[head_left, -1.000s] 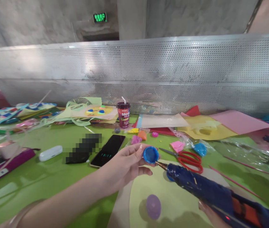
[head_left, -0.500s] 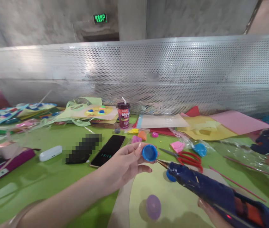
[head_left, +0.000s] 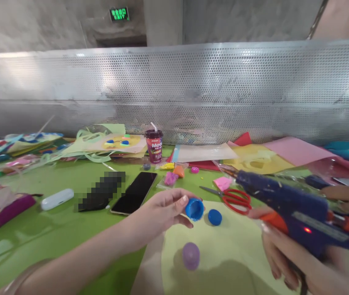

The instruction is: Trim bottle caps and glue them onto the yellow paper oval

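Observation:
Between the thumb and fingers of my left hand [head_left: 165, 209] is a blue bottle cap [head_left: 194, 209], its hollow side turned toward me. My right hand [head_left: 297, 254] grips a dark blue hot glue gun [head_left: 288, 209] with an orange trigger and a lit red light. The gun's nozzle points up and left, apart from the cap. Below my hands lies a pale yellow paper shape [head_left: 223, 254] on a lighter sheet. On it rest a second blue cap [head_left: 215, 217] and a purple cap [head_left: 191, 256].
Red-handled scissors [head_left: 236, 200] lie past the paper. A phone [head_left: 135, 192], a white case [head_left: 57, 199] and a purple power strip [head_left: 6, 215] are on the left. A drink cup [head_left: 154, 145] stands at the back among coloured papers. Another person's hand [head_left: 345, 196] shows at the right.
The glue gun has moved up and right, its nozzle now away from the cap. The cap has tilted and dropped slightly, and the second blue cap is fully uncovered.

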Demonstrator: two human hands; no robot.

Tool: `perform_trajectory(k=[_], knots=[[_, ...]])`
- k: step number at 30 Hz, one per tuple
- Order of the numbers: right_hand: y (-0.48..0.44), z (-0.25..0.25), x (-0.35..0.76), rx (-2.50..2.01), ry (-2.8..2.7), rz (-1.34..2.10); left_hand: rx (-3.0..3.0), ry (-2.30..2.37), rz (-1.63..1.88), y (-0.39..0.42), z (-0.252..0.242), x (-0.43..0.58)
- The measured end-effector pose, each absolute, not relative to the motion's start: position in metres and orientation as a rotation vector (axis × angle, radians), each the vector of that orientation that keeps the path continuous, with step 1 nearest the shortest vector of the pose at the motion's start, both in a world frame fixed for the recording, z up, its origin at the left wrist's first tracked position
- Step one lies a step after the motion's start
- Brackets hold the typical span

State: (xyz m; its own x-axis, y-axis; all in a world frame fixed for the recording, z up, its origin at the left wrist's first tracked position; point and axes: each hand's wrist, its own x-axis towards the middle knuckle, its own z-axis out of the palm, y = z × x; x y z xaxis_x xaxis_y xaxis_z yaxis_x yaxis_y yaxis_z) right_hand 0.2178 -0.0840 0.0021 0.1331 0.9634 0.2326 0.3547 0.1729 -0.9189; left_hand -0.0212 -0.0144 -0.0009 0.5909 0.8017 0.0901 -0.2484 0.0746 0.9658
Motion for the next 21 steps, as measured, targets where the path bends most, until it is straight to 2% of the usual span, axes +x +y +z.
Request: perform_trajectory(k=[4,11,21], knots=[[-0.084,0.025,0.21,-1.144,-1.299,0.95,1.606,0.796,0.747,-0.019,0.006,-0.019],[-0.083,0.034,0.222,-0.854,-1.333,1.02,2.035,0.884,0.417,-0.038,0.021,0.013],[-0.085,0.028,0.225,-0.844,-1.415,1.038,2.59,0.589,0.304,-0.051,0.017,0.056]])
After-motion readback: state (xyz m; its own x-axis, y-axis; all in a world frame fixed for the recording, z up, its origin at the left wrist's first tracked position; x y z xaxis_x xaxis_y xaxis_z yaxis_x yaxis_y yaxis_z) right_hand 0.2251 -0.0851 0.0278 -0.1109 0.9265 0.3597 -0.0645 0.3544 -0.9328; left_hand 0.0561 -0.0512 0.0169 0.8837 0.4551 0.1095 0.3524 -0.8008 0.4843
